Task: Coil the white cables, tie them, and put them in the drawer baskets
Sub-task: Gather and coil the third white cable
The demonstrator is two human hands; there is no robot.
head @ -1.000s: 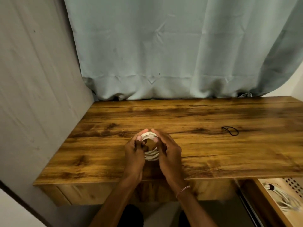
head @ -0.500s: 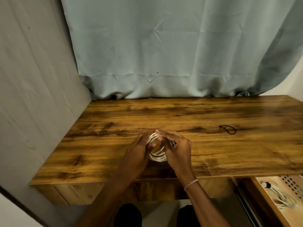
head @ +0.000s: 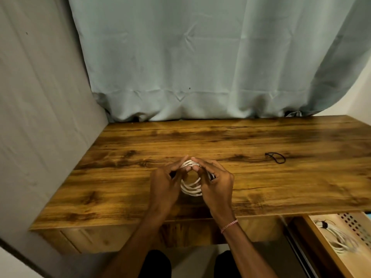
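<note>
While left grip (head: 164, 183) and right grip (head: 218, 185) pinch the coil (head: 190, 190), bunch its loops tighter (lower strands splay) before tying.

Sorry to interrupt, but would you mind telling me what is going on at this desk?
A person holds a coiled white cable over the brown wooden desk, with the left hand and right hand both gripping its upper part. A thin black loop tie lies on the desk to the right, apart from the hands. In the perforated drawer basket at lower right lies another white cable bundle, bound in black.
</note>
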